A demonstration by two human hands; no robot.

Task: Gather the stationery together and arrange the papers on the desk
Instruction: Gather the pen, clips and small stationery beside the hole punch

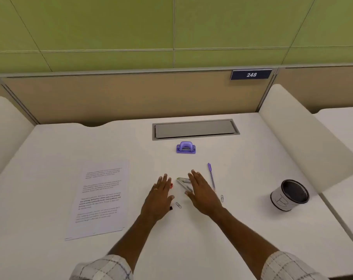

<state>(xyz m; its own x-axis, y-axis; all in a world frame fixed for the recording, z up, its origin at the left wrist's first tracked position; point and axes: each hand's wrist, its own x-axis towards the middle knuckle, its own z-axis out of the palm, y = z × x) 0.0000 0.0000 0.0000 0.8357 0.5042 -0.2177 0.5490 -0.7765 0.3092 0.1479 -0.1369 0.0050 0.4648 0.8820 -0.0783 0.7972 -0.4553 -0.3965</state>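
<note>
Both hands lie flat and open on the white counter [242, 229], palms down, gripping nothing: the left hand [158, 199] partly covers a small red piece [171, 185], too hidden to name, and the right hand [203, 194] rests against an opened metal stapler [183, 183]. Two paper clips [178, 205] lie near the hands, one between them and one right of the right wrist; a purple pen [211, 176] lies just right of the right hand, and a purple hole punch [186, 148] sits farther back. The printed papers [99, 199] lie well left, a mesh pen cup [290, 196] well right. The clips look light and slippery, best swept or pinched by an edge; the stapler looks stiff and heavier, best taken across its body; the sheets are limp, best lifted by a corner.
</note>
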